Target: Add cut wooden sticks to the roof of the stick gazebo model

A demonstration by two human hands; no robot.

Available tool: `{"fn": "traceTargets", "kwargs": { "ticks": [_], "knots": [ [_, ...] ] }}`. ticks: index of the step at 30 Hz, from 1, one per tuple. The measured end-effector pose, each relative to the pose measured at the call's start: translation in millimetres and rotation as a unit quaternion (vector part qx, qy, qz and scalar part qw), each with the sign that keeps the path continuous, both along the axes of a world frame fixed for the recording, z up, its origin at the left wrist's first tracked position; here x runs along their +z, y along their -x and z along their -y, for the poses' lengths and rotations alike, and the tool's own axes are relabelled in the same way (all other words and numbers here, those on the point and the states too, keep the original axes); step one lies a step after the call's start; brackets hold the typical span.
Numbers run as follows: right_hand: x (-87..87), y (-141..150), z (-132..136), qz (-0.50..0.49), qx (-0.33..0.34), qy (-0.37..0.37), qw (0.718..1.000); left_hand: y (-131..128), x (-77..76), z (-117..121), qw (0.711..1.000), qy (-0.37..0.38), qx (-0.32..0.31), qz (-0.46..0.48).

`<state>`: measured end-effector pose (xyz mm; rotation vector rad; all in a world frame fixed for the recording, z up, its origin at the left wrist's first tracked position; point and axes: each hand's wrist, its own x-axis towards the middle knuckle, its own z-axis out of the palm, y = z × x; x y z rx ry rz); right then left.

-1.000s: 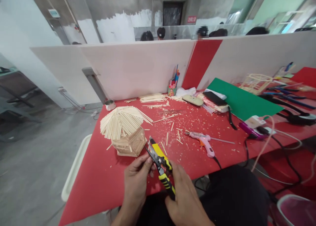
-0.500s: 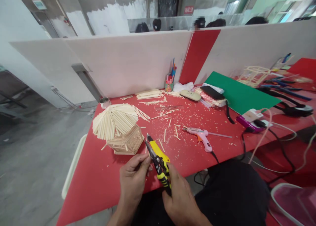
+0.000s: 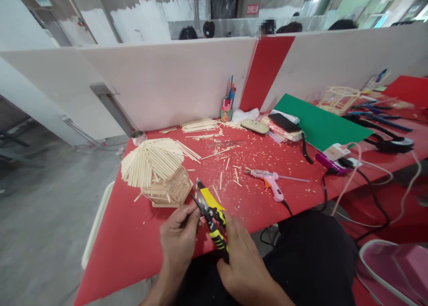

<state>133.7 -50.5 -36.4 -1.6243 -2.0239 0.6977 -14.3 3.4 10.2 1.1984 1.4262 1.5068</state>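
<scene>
In my right hand are hand shears with black-and-yellow handles, their blades pointing up and left. A bright yellow piece lies along the blades; I cannot tell whether it belongs to the shears. Thumb and fingers of my left hand are pinched together beside the blades, and whatever they hold is hidden. Just beyond the left hand stands a small model house built of thin wooden sticks, with a conical stick roof.
A pink glue gun lies on the red table, to the right. Loose sticks and scraps are scattered toward the partition. A pen cup, glasses case, green board and power strip stand or lie farther back.
The shears' blades look farther apart now, and the left fingertips remain close beside them. The whole view has shifted slightly; the house and glue gun stay in place.
</scene>
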Motion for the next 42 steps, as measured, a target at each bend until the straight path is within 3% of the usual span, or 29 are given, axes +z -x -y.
{"fn": "traceTargets", "kwargs": {
  "ticks": [3, 8, 13, 21, 29, 33, 37, 42],
  "knots": [
    [-4.9, 3, 3, -0.014, 0.01, 0.011, 1.0, 1, 2.9, 1, 1.0, 0.003, -0.016, -0.017],
    [3.7, 12, 1, -0.062, -0.042, 0.078, 0.994, -2, 1.4, 2, 0.999, 0.044, -0.03, 0.009],
    [8.0, 7, -4, -0.04, -0.044, 0.067, 0.996, -3, -0.7, -2, 0.996, 0.07, 0.012, 0.049],
    [2.9, -1, -1, -0.012, -0.004, 0.075, 0.997, 1, -0.5, -4, 0.999, 0.033, -0.012, -0.031],
    [17.4, 6, -3, -0.014, 0.017, 0.107, 0.994, 5, 6.5, -4, 0.995, -0.007, -0.036, -0.093],
    [14.2, 11, -2, -0.085, -0.03, 0.113, 0.989, 0, 8.5, 0, 0.997, 0.041, -0.044, -0.053],
    [9.4, 10, -5, -0.134, -0.074, 0.077, 0.985, -6, 6.1, 1, 0.993, 0.099, -0.024, 0.052],
    [16.6, -7, -10, -0.142, -0.054, 0.055, 0.987, -6, 7.1, -5, 0.99, 0.107, -0.026, 0.088]
  ]
}}
